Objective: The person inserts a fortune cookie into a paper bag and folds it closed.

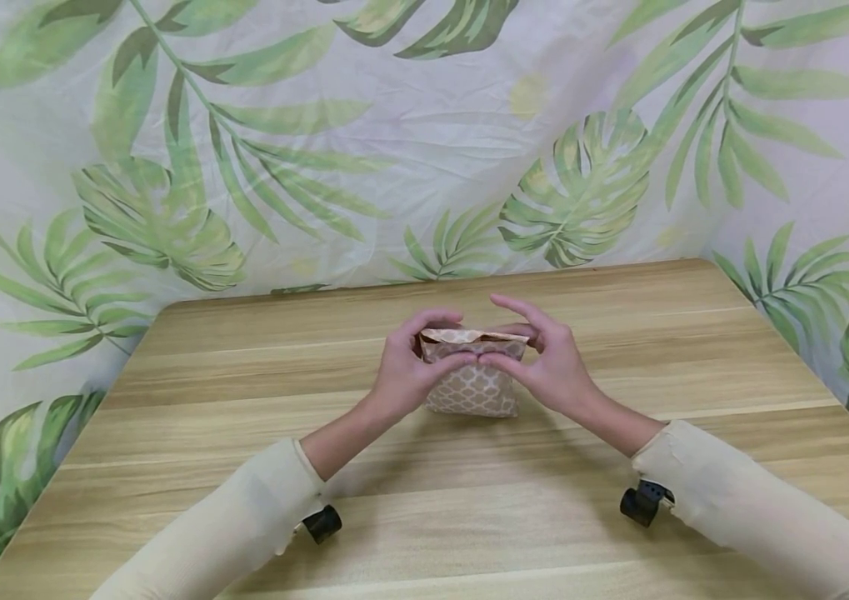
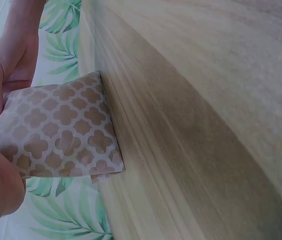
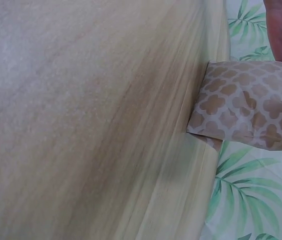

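A small brown paper bag with a white quatrefoil pattern stands upright on the table, its top edge partly parted. My left hand grips its upper left side, thumb laid across the front near the rim. From the right, my right hand holds the other upper corner, its thumb meeting the left one at the middle and its index finger raised. The left wrist view shows the bag's patterned face with its bottom edge at the tabletop. What lies inside the bag is hidden.
The wood-grain table has rounded far corners. Behind it hangs a pale cloth printed with green leaves. Small black wrist cameras sit beneath the cream sleeves.
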